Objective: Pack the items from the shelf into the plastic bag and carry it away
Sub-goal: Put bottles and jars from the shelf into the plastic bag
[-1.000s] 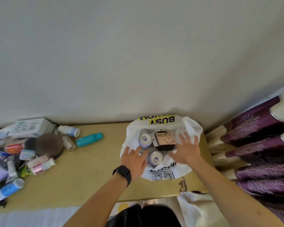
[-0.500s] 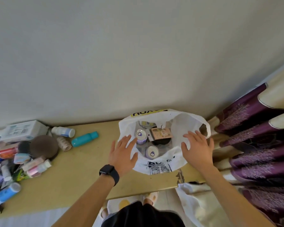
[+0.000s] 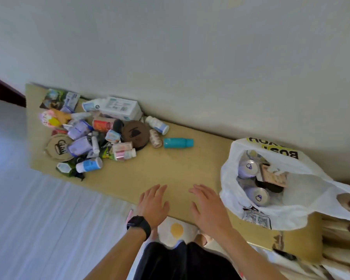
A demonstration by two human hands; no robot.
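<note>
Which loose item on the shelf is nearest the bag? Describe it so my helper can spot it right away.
Start at the white plastic bag on the right of the tan shelf, then look left toward the pile against the wall. The teal bottle lies on its side, alone at the pile's right edge. Nothing else there is solid teal; its neighbours are white, brown or beige.

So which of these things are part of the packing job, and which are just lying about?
Part of the job:
plastic bag
teal bottle
white box
brown round case
shelf

Just there:
wall
wristwatch
</note>
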